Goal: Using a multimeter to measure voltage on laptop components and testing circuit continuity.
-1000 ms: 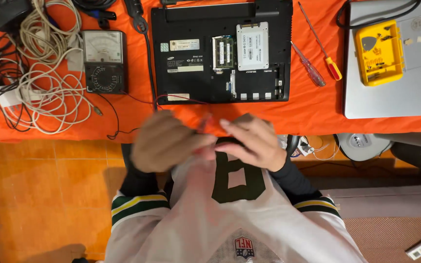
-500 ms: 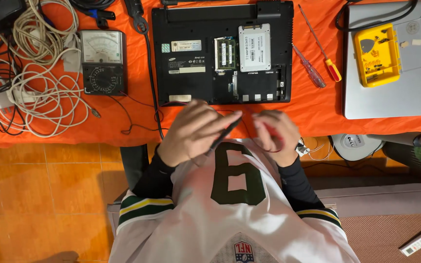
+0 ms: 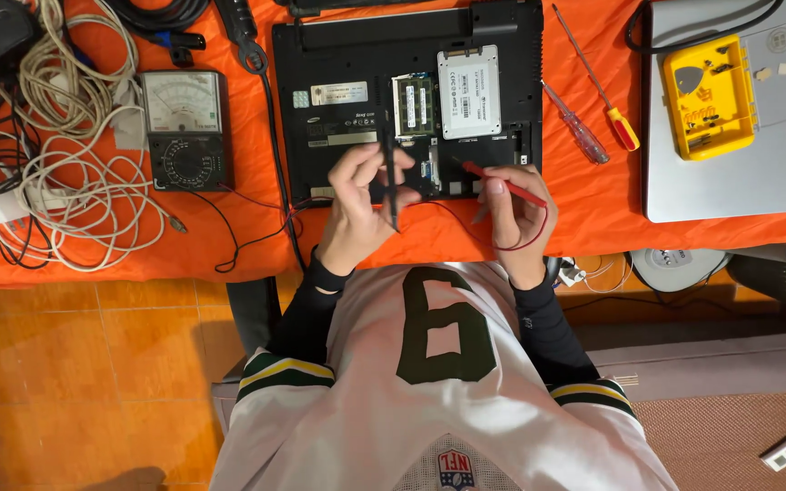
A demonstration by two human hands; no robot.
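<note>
Gripping a black test probe (image 3: 390, 182) in the left hand (image 3: 357, 205), fingers pinching it nearly upright, tip pointing toward the near edge of the opened black laptop (image 3: 320, 118). Pinching a red test probe (image 3: 502, 185) in the right hand (image 3: 516, 214), fingers closing around its shaft, the tip angling up and left onto the laptop's near right corner, a thin red lead (image 3: 529, 238) looping below the hand. Both hands hovering side by side over the near edge of the laptop, close together but not touching each other. Lying upside down on the orange tabletop (image 3: 593, 200), the laptop showing an uncovered bay with green memory modules (image 3: 414, 103) and a grey rectangular drive (image 3: 468, 91) just to the right of them. Sitting to the left of the laptop, an analogue multimeter (image 3: 184, 127), black and red wires trailing from it toward the hands. Sprawling farther left, a tangle of white cables (image 3: 56, 191). Resting right of the laptop, two screwdrivers: one with a clear red handle (image 3: 579, 136) and one with an orange and yellow handle (image 3: 616, 123). Lying at the far right, a closed silver laptop (image 3: 730, 182) carrying a yellow parts tray (image 3: 707, 82). Wearing a white jersey (image 3: 438, 382) with a large dark numeral, over black sleeves.
</note>
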